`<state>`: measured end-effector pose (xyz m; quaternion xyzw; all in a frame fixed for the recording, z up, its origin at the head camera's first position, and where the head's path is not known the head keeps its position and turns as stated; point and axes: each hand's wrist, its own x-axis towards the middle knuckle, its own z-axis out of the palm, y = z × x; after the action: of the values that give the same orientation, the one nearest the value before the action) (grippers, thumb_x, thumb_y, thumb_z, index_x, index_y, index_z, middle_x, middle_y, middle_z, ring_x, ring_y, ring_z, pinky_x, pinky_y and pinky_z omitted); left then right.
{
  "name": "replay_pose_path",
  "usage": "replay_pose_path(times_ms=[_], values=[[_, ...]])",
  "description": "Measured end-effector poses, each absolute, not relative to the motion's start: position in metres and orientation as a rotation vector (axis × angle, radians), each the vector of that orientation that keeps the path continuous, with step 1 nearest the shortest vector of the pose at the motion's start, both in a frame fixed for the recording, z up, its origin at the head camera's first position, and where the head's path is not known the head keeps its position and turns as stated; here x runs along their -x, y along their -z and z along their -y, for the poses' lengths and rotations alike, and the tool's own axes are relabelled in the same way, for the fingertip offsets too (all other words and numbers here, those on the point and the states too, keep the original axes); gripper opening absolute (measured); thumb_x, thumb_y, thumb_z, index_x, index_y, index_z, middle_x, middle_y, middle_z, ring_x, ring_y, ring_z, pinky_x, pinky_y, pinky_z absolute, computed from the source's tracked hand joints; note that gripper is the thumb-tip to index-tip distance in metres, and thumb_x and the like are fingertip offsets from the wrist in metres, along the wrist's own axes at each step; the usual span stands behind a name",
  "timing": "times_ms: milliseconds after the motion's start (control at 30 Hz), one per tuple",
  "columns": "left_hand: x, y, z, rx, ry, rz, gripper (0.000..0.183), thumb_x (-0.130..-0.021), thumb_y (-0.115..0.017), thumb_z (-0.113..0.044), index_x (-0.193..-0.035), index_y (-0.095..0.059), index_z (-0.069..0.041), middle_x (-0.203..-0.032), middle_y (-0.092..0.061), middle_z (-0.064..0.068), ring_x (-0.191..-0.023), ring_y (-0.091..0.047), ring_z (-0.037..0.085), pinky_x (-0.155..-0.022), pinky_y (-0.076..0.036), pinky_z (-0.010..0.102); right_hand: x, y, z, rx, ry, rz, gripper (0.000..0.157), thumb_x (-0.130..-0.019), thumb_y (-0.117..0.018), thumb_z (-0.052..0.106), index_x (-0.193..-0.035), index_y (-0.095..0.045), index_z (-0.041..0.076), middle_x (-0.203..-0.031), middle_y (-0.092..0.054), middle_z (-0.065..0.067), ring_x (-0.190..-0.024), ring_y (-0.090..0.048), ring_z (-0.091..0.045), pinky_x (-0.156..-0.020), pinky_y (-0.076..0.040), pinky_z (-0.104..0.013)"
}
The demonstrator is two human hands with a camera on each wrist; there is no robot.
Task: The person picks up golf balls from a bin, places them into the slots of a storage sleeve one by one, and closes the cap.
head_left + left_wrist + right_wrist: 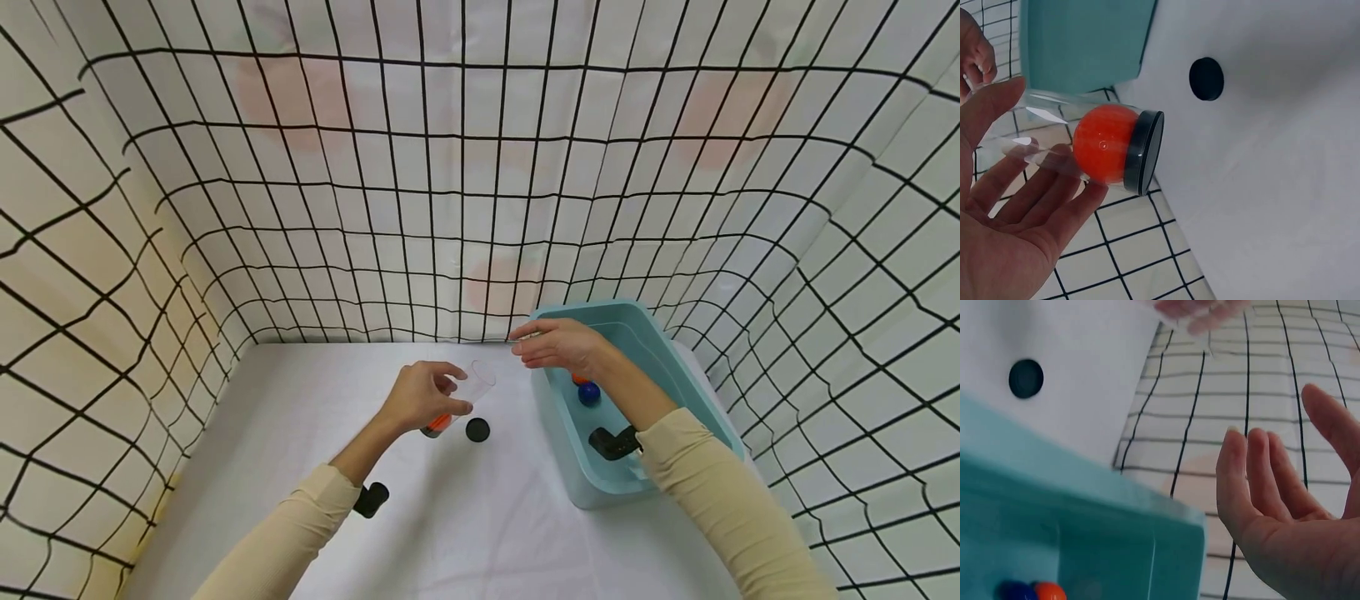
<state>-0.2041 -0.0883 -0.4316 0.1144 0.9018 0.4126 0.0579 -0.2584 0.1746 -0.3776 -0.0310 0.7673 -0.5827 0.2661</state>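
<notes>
My left hand [418, 397] grips a clear tube [478, 380], tilted, above the white table. Inside its lower end sits an orange ball [1104, 142], against the black cap [1144, 153] that closes that end. The tube's upper end has no cap on it in the head view. A loose black lid [477, 430] lies on the table just below and right of the tube. My right hand [564, 345] hovers over the far left edge of the blue bin [557, 450], fingers relaxed and holding nothing.
Inside the bin lie a blue ball [588, 393] and another orange ball [579, 379], partly hidden by the right arm. White sheeting behind a black net [462, 196] encloses the table [300, 417] at the back and sides. Black camera pieces [371, 500] sit at both wrists.
</notes>
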Motion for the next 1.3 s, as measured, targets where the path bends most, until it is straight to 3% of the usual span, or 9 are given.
replay_pose_path(times_ms=[167,367,733,867,1100,1300], values=[[0.203,0.434,0.096,-0.321,-1.243,-2.741,0.04,-0.074,-0.09,-0.024,-0.11,-0.077,-0.014,-0.095,-0.076,0.006,-0.09,-0.069,0.018,-0.075,-0.059,0.035,0.269,0.375,-0.196,-0.036,1.615,-2.085,0.053,-0.098,-0.067,0.019,-0.145,-0.051,0.002,-0.15,-0.052,-0.018,-0.133,-0.056,-0.036,-0.111,-0.046,-0.044],[0.202,0.435,0.102,-0.293,-1.248,-2.742,0.04,-0.074,-0.09,-0.022,-0.11,-0.077,-0.012,-0.096,-0.076,0.009,-0.09,-0.07,0.021,-0.074,-0.06,0.037,0.284,0.385,-0.231,-0.104,1.677,-2.077,0.056,-0.101,-0.063,0.016,-0.148,-0.043,-0.006,-0.155,-0.041,-0.025,-0.142,-0.044,-0.042,-0.114,-0.043,-0.047],[0.203,0.436,0.106,-0.281,-1.243,-2.747,0.04,-0.075,-0.089,-0.023,-0.111,-0.077,-0.011,-0.098,-0.076,0.01,-0.091,-0.07,0.023,-0.073,-0.061,0.038,0.295,0.431,-0.276,-0.439,1.673,-2.055,0.058,-0.103,-0.058,0.018,-0.152,-0.036,-0.005,-0.161,-0.032,-0.026,-0.147,-0.037,-0.042,-0.116,-0.04,-0.044],[0.203,0.437,0.106,-0.282,-1.239,-2.749,0.04,-0.075,-0.089,-0.023,-0.111,-0.076,-0.011,-0.099,-0.076,0.011,-0.092,-0.07,0.023,-0.073,-0.061,0.038,0.297,0.452,-0.285,-0.534,1.637,-2.074,0.057,-0.103,-0.059,0.022,-0.151,-0.04,-0.002,-0.158,-0.037,-0.027,-0.139,-0.048,-0.039,-0.113,-0.044,-0.041],[0.203,0.438,0.106,-0.276,-1.236,-2.749,0.04,-0.075,-0.089,-0.024,-0.112,-0.076,-0.012,-0.1,-0.076,0.011,-0.093,-0.071,0.023,-0.074,-0.061,0.039,0.299,0.478,-0.292,-0.583,1.567,-2.074,0.054,-0.105,-0.054,0.023,-0.151,-0.041,-0.001,-0.156,-0.038,-0.03,-0.127,-0.055,-0.034,-0.108,-0.049,-0.036],[0.204,0.438,0.106,-0.275,-1.246,-2.749,0.041,-0.075,-0.089,-0.025,-0.112,-0.076,-0.012,-0.1,-0.076,0.011,-0.093,-0.071,0.023,-0.074,-0.061,0.039,0.298,0.495,-0.294,-0.664,1.516,-2.045,0.048,-0.104,-0.054,0.019,-0.146,-0.045,-0.002,-0.147,-0.045,-0.027,-0.097,-0.064,-0.022,-0.091,-0.057,-0.028]])
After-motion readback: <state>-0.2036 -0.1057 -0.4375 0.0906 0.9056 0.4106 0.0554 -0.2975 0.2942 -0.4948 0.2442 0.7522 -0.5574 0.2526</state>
